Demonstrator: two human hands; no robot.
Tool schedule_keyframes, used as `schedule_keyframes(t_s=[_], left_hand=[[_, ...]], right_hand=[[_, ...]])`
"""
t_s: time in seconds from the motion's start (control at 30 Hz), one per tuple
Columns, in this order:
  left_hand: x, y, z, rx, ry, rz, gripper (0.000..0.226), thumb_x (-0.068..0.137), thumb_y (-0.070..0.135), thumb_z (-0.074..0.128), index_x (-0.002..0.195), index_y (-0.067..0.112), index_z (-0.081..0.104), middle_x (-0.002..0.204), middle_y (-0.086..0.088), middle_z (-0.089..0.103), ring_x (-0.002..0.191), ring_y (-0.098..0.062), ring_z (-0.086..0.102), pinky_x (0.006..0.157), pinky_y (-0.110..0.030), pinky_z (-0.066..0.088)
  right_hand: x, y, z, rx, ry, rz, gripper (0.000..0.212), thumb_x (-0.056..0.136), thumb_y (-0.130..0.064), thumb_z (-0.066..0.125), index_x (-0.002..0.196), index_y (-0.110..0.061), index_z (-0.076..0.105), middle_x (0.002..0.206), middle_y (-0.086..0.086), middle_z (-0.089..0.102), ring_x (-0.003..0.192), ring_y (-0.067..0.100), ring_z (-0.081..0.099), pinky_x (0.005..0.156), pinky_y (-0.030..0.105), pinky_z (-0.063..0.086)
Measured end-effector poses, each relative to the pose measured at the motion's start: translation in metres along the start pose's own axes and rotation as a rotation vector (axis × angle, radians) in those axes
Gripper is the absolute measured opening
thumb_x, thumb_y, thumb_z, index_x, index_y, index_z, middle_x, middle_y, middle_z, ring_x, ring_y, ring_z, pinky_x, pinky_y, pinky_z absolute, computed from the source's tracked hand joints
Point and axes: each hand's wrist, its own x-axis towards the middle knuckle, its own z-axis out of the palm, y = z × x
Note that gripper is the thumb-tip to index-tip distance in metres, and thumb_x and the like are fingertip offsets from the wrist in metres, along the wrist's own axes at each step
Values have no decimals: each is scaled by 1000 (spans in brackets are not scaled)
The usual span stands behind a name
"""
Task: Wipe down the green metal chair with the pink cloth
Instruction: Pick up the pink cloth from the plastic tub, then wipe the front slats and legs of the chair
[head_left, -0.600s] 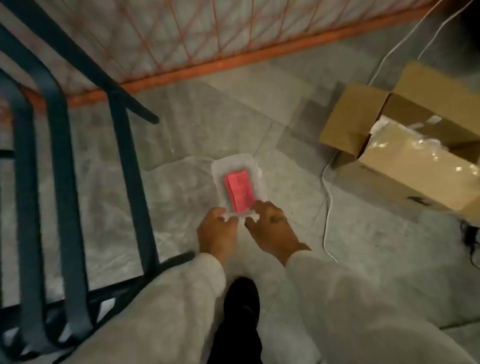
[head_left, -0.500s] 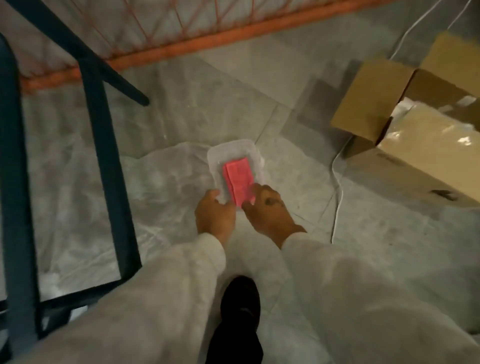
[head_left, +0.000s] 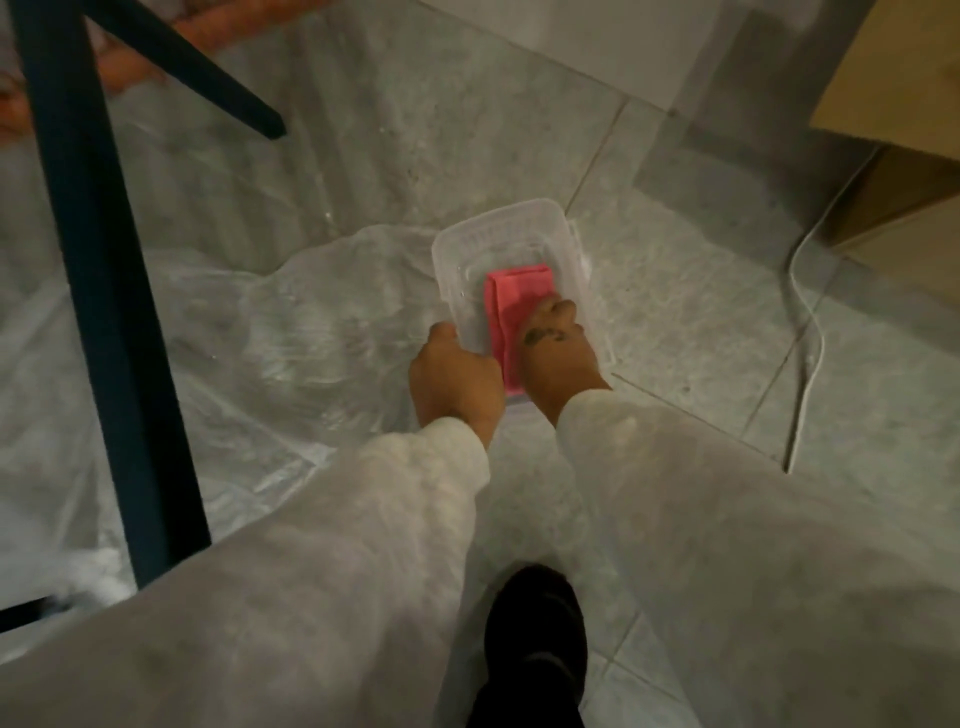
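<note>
- The pink cloth (head_left: 511, 306) lies folded in a clear tub (head_left: 506, 234) on the floor; the right hand (head_left: 553, 345) presses on it, grip unclear.
- The left hand (head_left: 454, 376) clasps the tub's near rim.
- A quick lift could tip the light tub, spilling onto the plastic sheet (head_left: 291, 332).
- The chair (head_left: 98, 291) stands well to the left, not yet wiped.

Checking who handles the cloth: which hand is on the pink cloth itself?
The right hand: it lies on the pink cloth inside the clear tub. The left hand only has its grip on the tub's near-left rim.
</note>
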Motion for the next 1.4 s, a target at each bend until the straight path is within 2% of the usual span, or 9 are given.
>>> schedule_keyframes(t_s=[0.17, 0.37, 0.47, 0.57, 0.73, 0.9, 1.03, 1.23, 1.4], left_hand=[[-1, -2, -7, 6, -41, 9, 26, 82, 11, 54, 106, 13, 62, 100, -11, 72, 94, -28, 63, 71, -25, 37], [-12, 16, -34, 38, -101, -47, 44, 80, 27, 58, 122, 14, 56, 120, -14, 63, 115, -34, 56, 99, -43, 46], [-34, 42, -73, -29, -125, -22, 42, 84, 27, 59, 123, 13, 59, 119, -10, 66, 115, -30, 58, 99, -33, 45], [-65, 68, -111, -112, -204, -6, 48, 87, 44, 57, 122, 12, 60, 117, -10, 67, 113, -29, 59, 98, -35, 46], [-135, 123, -197, -229, -351, 45, 67, 81, 74, 42, 97, 14, 66, 102, -8, 69, 98, -27, 63, 90, -39, 49], [-204, 161, -304, -405, -440, 21, 82, 64, 88, 44, 108, 23, 66, 104, 2, 70, 96, -16, 65, 89, -35, 52], [-251, 167, -385, -546, -553, 12, 67, 70, 76, 57, 106, 21, 68, 102, 2, 72, 93, -11, 67, 84, -27, 52], [-305, 137, -499, -642, -607, 68, 48, 78, 53, 68, 113, 21, 65, 105, 4, 72, 96, -11, 68, 62, -17, 50], [-330, 91, -568, -669, -572, 176, 40, 80, 42, 71, 114, 24, 66, 107, 5, 72, 100, -10, 67, 89, -29, 53]], right_hand=[[6, -2, -6, 49, -40, -49, 33, 102, -12, 36, 130, 4, 44, 123, 22, 54, 112, 37, 53, 90, 39, 45], [-24, -6, -50, 211, -94, 64, 32, 96, -13, 50, 122, 5, 53, 125, 23, 56, 119, 34, 51, 99, 36, 39], [-55, -8, -96, 375, -74, 117, 34, 90, -25, 58, 110, 2, 63, 108, 20, 64, 101, 33, 62, 81, 32, 52], [-94, -14, -154, 489, -93, 112, 25, 85, -30, 64, 92, -7, 69, 84, 9, 69, 70, 22, 62, 54, 20, 43], [-177, -42, -259, 564, -125, 19, 7, 90, -24, 62, 86, -19, 65, 69, -6, 61, 62, 12, 59, 48, 15, 38], [-259, -94, -362, 611, -104, -58, 7, 87, -24, 67, 81, -22, 67, 71, 2, 67, 67, 22, 65, 58, 33, 52], [-322, -130, -419, 674, -128, -114, 8, 85, -27, 70, 84, -19, 70, 74, 6, 69, 67, 29, 66, 59, 42, 56], [-420, -195, -468, 771, -179, -201, 7, 90, -22, 68, 88, -17, 73, 64, -5, 65, 51, 7, 57, 50, 22, 45], [-485, -238, -473, 726, -214, -261, 10, 89, -24, 70, 90, -14, 72, 63, -1, 65, 53, 12, 55, 55, 28, 44]])
